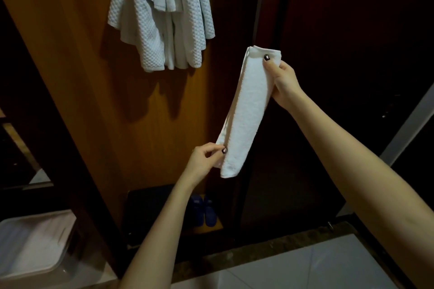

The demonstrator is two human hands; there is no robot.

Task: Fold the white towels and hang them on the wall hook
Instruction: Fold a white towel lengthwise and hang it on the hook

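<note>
Stretching slantwise through the middle of the frame, the folded white towel point(246, 110) is running its long axis from upper right to lower left. The right hand point(285, 82) is pinching the top end, thumb across the front, and the left hand point(204, 162) is pinching the bottom edge. The hanging towels point(159, 19) are lying up and left, nearer the right hand's end, so that end is likely leading; the hook is not showing.
</note>
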